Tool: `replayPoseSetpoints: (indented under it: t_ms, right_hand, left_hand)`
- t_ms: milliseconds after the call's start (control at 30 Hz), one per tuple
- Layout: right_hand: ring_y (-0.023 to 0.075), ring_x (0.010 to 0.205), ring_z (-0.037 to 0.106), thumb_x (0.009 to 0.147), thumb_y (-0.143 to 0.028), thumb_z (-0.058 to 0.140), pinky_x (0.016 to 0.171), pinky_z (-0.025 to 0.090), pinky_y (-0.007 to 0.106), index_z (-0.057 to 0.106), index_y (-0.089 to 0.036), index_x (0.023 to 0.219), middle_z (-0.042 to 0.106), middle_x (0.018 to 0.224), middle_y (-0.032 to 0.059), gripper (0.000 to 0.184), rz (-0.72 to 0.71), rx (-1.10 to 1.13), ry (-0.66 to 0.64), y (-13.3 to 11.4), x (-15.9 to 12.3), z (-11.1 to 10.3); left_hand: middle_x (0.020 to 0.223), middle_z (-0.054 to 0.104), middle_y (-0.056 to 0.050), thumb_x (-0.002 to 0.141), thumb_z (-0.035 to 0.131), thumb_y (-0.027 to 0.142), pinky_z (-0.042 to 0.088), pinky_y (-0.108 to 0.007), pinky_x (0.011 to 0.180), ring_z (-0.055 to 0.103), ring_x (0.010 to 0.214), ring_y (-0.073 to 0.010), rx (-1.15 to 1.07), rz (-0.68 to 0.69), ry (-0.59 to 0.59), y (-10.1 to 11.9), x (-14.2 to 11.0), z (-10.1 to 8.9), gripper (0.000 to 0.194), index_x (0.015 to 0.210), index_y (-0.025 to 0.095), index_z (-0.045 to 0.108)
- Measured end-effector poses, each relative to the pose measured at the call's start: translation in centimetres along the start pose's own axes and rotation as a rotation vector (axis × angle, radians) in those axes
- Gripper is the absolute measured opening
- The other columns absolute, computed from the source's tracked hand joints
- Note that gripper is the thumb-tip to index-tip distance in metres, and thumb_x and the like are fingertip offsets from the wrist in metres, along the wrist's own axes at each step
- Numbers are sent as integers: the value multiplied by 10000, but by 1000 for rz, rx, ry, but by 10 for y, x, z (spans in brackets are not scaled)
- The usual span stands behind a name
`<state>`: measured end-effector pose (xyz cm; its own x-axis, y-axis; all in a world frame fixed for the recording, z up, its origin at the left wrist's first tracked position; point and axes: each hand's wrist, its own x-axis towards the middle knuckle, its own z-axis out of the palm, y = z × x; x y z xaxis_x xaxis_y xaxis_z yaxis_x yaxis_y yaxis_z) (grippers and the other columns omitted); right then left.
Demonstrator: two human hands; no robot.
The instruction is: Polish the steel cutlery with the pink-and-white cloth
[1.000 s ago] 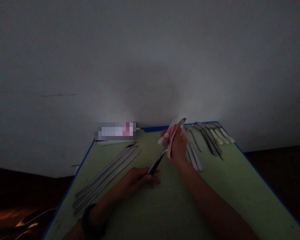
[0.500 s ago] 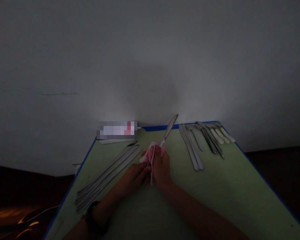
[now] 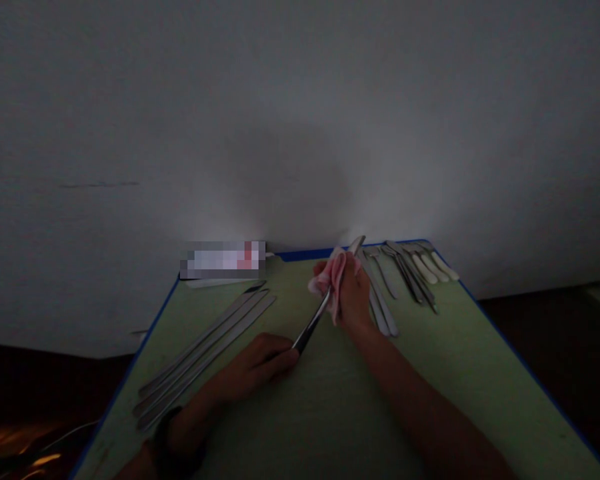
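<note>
A metal table knife [image 3: 311, 328] slants up and away over the middle of the table. My left hand [image 3: 270, 358] is closed around the lower end of its handle. Higher up, my right hand [image 3: 355, 290] grips a pink cloth [image 3: 335, 273] folded about the knife, and only the blade's tip shows beyond it. On the left lie several table knives [image 3: 205, 350] side by side, close to my left forearm. To the right of the cloth, two more knives [image 3: 380, 307] lie partly hidden behind my right hand.
Farther right lie spoons and forks [image 3: 413, 270], some with white handles [image 3: 443, 265]. A box-like item with a blurred face [image 3: 223, 260] stands at the back left corner. The green table [image 3: 290, 427] has a blue edge and meets a grey wall [image 3: 300, 133].
My right hand and the cloth have slid up along the knife, away from my left hand, baring the handle and covering most of the blade. The view has shifted slightly.
</note>
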<state>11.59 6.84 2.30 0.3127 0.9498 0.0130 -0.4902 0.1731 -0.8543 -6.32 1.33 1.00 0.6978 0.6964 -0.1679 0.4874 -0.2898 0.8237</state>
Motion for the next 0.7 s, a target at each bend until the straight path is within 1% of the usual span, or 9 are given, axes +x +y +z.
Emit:
replayPoseSetpoints:
  t_ms: [100,233,333,400,467,533,600,633,700]
  right_hand:
    - [122,500,592,835,-567,450,461,473,232,600,-144,684,645,610,46,474,-3,19,59,-9,15,-9]
    - [126,501,604,815,-551,489,488,501,250,624,-129,714,658,622,53,455,-50,5,162,-19,32,-22]
    - [124,508,608,807,-537,507,498,506,246,611,-138,721,647,600,37,421,-57,62,206,-23,40,-28]
    - [124,537,622,817,-539,488,504,505,238,603,-147,734,653,624,38,416,-67,83,231,-22,40,-28]
    - [119,563,629,827,-551,463,513,506,231,601,-155,753,665,676,45,426,-70,79,241,-18,34,-23]
    - [113,577,626,831,-566,450,531,509,235,597,-166,767,667,713,43,431,-63,59,213,-11,24,-15]
    - [108,543,595,845,-572,424,511,486,224,581,-165,723,636,643,29,453,-75,-14,140,-2,9,-4]
    - [107,534,582,855,-570,410,506,476,220,567,-163,696,623,619,27,464,-70,-52,85,4,0,1]
    - [102,489,542,861,-573,390,489,459,220,536,-171,663,594,575,11,472,-44,-84,31,15,-17,9]
  left_hand:
    - [585,479,26,947,358,424,383,-209,603,485,577,-109,-37,12,-23,0,0,0,461,607,161,523]
    - [572,490,25,919,397,489,396,-216,597,491,571,-120,-35,-17,13,0,-2,-2,465,612,173,545]
    - [593,510,20,928,380,484,405,-220,626,515,597,-123,-13,0,14,0,-2,-1,479,613,165,549]
    - [638,547,13,941,363,459,413,-227,672,539,639,-128,-2,3,17,2,-1,1,470,634,162,559]
    - [669,566,12,952,339,442,416,-231,688,543,655,-129,0,-38,63,3,1,4,455,665,166,560]
    - [659,550,18,960,308,439,411,-230,649,525,630,-128,-6,-96,126,2,4,7,450,683,173,542]
    - [644,528,22,958,295,448,402,-233,609,504,612,-132,-9,-130,178,1,6,8,442,691,178,522]
    - [639,519,22,956,292,452,398,-235,596,494,606,-135,-10,-136,194,0,7,8,439,692,180,513]
    - [632,505,23,953,292,453,393,-238,582,479,595,-137,-18,-131,216,-1,8,9,433,686,182,498]
